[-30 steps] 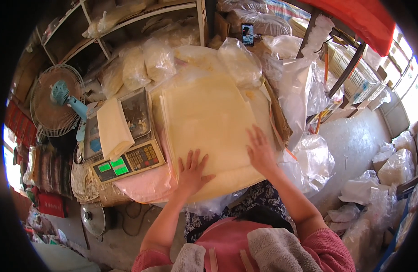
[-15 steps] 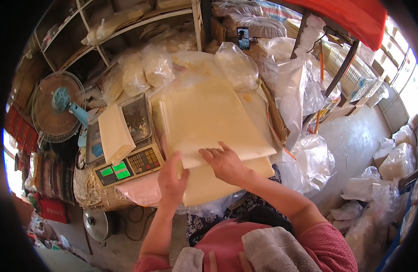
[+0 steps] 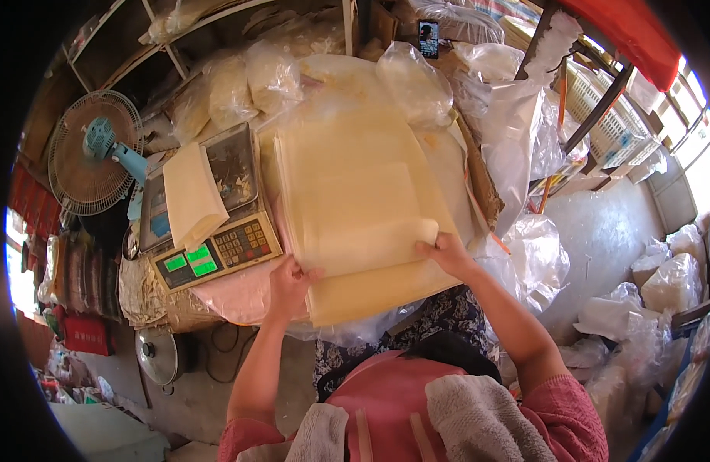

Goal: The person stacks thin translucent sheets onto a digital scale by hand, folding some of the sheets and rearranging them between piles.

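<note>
A broad stack of thin, pale-yellow sheets point(image 3: 362, 169) lies on the work surface in front of me. Its top sheet point(image 3: 370, 246) has a near edge that falls short of the sheets below, leaving a strip of them bare. At that edge's left corner, my left hand point(image 3: 292, 281) is closed, thumb and fingers pinching the sheet. My right hand point(image 3: 449, 256) grips the same sheet at its right corner, which curls up. Left of the stack stands a digital scale point(image 3: 216, 250) with lit green displays, and a folded pale sheet point(image 3: 191, 196) rests on its metal pan.
Plastic-bagged goods point(image 3: 274, 77) crowd the far side, with a clear bag point(image 3: 415, 85) behind the stack. A fan point(image 3: 97, 150) stands at the left. A propped phone point(image 3: 428, 38) faces me. Plastic wrapping point(image 3: 536, 254) hangs at the right. A lidded pot point(image 3: 156, 356) sits low on the left.
My right hand has moved right from the middle of the sheet's near edge to its right corner. My left hand has closed at the left corner. The view has shifted slightly.
</note>
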The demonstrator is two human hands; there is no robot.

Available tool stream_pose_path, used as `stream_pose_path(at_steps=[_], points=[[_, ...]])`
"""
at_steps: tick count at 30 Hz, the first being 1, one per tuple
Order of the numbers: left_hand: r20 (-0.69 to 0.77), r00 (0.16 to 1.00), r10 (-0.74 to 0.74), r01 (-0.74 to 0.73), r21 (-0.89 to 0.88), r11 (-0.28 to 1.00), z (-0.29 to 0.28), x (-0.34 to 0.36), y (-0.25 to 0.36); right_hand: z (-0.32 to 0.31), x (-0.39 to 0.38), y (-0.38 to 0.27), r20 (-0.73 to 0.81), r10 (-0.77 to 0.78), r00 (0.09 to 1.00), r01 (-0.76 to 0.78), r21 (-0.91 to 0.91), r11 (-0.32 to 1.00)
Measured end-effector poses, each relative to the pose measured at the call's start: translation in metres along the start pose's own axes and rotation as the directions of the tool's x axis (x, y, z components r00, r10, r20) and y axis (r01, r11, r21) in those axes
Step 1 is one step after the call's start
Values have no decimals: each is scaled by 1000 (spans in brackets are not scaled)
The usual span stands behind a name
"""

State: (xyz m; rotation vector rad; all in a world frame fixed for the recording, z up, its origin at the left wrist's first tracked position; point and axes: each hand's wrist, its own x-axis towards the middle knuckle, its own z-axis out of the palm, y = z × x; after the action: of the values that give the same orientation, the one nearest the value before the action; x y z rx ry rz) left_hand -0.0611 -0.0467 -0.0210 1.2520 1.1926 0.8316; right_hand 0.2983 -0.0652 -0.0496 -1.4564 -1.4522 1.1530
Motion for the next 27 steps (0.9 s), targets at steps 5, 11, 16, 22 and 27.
stream_pose_path(at_steps=[5, 11, 16, 22, 27], points=[[-201, 932, 302, -123, 607, 785, 26, 10, 10, 9, 10, -58, -88, 69, 994, -101, -443, 891], [246, 920, 304, -313, 929, 196, 41, 12, 0, 19, 15, -63, -187, -20, 982, -85, -537, 839], [354, 840, 412, -442, 886, 139, 18, 27, -9, 13, 12, -70, 323, -181, 929, 370, -818, 441], [104, 975, 197, -217, 638, 738, -18, 27, 17, -40, 12, -48, 395, -148, 907, 316, -403, 859], [-184, 971, 156, -156, 10, 988, 12, 65, 14, -15, 36, -49, -124, 125, 984, -160, -331, 930]])
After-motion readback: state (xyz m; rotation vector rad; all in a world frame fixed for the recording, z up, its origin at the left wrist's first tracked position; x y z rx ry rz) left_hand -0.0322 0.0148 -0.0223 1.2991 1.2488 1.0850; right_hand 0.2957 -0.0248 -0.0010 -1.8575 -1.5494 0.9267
